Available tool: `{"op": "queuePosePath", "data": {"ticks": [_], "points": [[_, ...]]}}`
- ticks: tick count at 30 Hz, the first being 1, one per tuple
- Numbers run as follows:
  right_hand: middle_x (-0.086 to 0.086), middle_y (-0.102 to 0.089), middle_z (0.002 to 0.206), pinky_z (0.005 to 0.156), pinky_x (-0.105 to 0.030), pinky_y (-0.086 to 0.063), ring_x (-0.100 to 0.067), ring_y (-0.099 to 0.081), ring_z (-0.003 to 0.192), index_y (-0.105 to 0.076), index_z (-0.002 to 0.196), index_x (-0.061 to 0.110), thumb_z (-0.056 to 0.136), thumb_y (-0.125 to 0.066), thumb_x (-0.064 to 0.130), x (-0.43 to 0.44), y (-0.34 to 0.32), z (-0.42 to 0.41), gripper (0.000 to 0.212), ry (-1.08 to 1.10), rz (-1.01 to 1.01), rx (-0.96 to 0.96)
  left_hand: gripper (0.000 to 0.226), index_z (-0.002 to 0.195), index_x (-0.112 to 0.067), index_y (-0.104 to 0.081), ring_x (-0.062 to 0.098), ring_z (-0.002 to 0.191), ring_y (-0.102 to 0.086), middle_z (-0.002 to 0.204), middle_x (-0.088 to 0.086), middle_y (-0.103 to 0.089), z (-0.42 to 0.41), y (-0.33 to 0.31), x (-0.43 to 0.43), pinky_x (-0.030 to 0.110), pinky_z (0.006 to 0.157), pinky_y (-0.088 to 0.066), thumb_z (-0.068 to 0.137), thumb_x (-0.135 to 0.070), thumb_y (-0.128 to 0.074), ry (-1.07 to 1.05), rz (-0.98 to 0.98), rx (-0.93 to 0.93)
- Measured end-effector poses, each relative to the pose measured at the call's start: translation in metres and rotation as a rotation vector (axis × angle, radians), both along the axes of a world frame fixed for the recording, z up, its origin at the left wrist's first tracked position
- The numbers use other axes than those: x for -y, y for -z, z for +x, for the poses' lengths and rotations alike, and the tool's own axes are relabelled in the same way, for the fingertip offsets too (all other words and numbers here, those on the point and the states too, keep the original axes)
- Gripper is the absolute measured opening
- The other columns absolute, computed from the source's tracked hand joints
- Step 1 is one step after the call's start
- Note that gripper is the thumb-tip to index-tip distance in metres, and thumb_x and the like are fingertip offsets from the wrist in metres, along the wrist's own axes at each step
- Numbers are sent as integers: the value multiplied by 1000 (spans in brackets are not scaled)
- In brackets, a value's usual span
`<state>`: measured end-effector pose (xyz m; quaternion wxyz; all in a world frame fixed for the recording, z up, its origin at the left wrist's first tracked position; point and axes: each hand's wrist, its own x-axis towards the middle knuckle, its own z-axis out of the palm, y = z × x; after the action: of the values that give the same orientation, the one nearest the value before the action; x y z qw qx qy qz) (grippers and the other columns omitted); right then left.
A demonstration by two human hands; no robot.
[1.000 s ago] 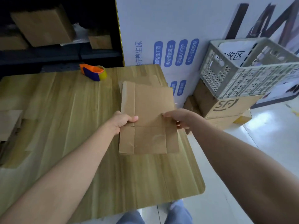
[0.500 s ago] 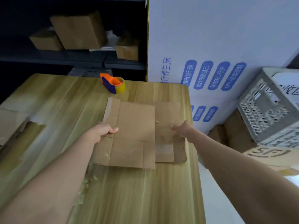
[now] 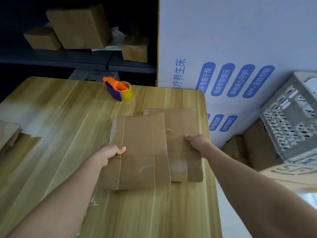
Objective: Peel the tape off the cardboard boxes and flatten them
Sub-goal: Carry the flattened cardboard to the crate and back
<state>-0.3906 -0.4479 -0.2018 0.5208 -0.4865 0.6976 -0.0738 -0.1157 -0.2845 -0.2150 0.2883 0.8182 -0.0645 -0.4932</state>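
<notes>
By the right edge of the tabletop (image 3: 68, 126), the left grip (image 3: 109, 154) pinches the top box (image 3: 142, 152) at its left edge and the right grip (image 3: 197, 142) holds the lower box (image 3: 181, 124) at its right edge, bare wood leftward.

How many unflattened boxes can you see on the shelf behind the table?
3: a large box in the middle, a smaller box at its left, another small box at its right. The dark shelf may hide more.

stockroom | shelved boxes (image 3: 80, 26) | tape dispenser (image 3: 118, 89) | plastic crate (image 3: 289, 121)
</notes>
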Motion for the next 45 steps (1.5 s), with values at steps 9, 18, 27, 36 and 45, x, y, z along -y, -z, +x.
{"op": "queuePosePath", "data": {"ticks": [9, 18, 27, 36, 45], "points": [[-11, -59, 117, 94, -44, -48, -30, -58, 105, -48, 125, 4, 90, -59, 30, -21, -40, 4, 45, 94, -277, 35, 65, 132, -7, -46, 31, 108, -59, 127, 10, -57, 24, -45, -4, 48, 91, -49, 77, -23, -78, -49, -220, -54], [-10, -63, 110, 82, -33, -46, -30, -59, 100, -57, 117, 5, 89, -56, 28, -45, -138, -21, 37, 266, -549, 43, 91, 135, -12, -48, 27, 110, -58, 127, 7, -60, 66, -122, -15, 48, 93, -46, 57, -41, -86, -34, -458, -64], [-11, -63, 112, 94, -41, -47, -31, -59, 105, -58, 116, 5, 89, -56, 28, -91, -202, -130, 35, 411, -710, 47, 32, 119, -6, -60, 23, 79, -61, 88, 8, -68, -49, -217, -8, 34, 64, -48, 87, -8, -65, 174, -571, -55], [-8, -60, 105, 78, -33, -44, -27, -57, 95, -56, 116, 5, 91, -55, 30, -92, -234, -328, 35, 465, -778, 84, 9, 96, -7, -65, 18, 54, -67, 60, 3, -70, -240, -250, 19, 36, 60, -52, 87, -7, -64, 266, -670, -65], [-8, -63, 104, 80, -34, -47, -27, -59, 93, -58, 113, 6, 89, -55, 28, -72, -265, -514, 32, 532, -796, 86, 1, 85, -7, -64, 25, 72, -63, 57, 4, -70, -420, -265, 59, 38, 69, -51, 85, -6, -65, 292, -705, -107]]}}
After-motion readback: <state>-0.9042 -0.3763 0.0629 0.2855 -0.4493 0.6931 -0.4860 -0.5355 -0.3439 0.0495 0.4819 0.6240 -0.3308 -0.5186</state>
